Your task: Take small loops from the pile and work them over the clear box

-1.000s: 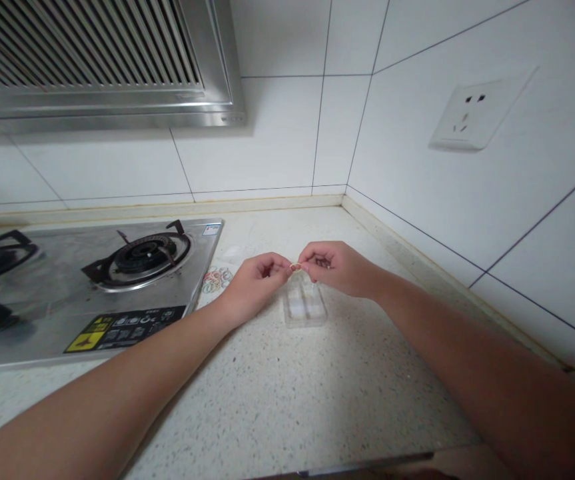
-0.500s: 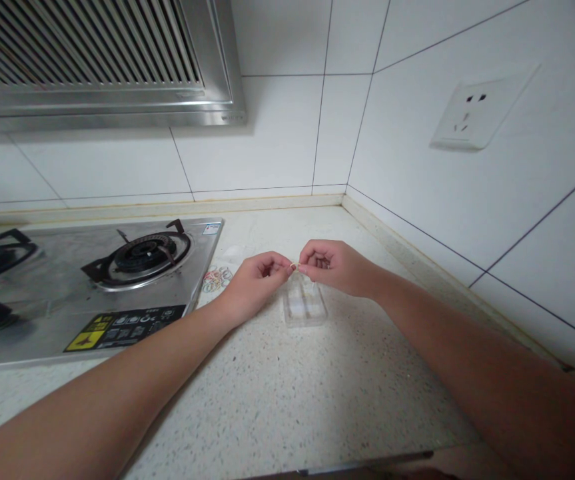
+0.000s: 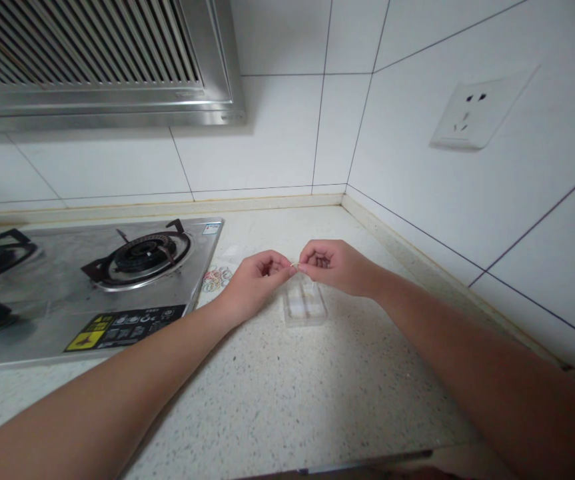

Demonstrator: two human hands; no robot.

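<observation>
My left hand (image 3: 254, 283) and my right hand (image 3: 334, 265) meet fingertip to fingertip above the speckled counter (image 3: 287, 393). Both are closed in a pinch on one tiny pale item (image 3: 295, 266), too small to name. Just below and behind the fingers lies a small clear plastic box (image 3: 304, 305), open on the counter. A little heap of coloured rubber bands (image 3: 216, 278) rests left of my left hand, beside the stove's edge.
A steel gas stove (image 3: 82, 287) with two burners fills the left of the counter, under a range hood (image 3: 97, 60). White tiled walls form a corner behind. A wall socket (image 3: 472, 113) sits on the right wall.
The small item between my fingertips looked wider and orange-tinted a second ago and now shows as a thin pale sliver. Both hands have stayed in place.
</observation>
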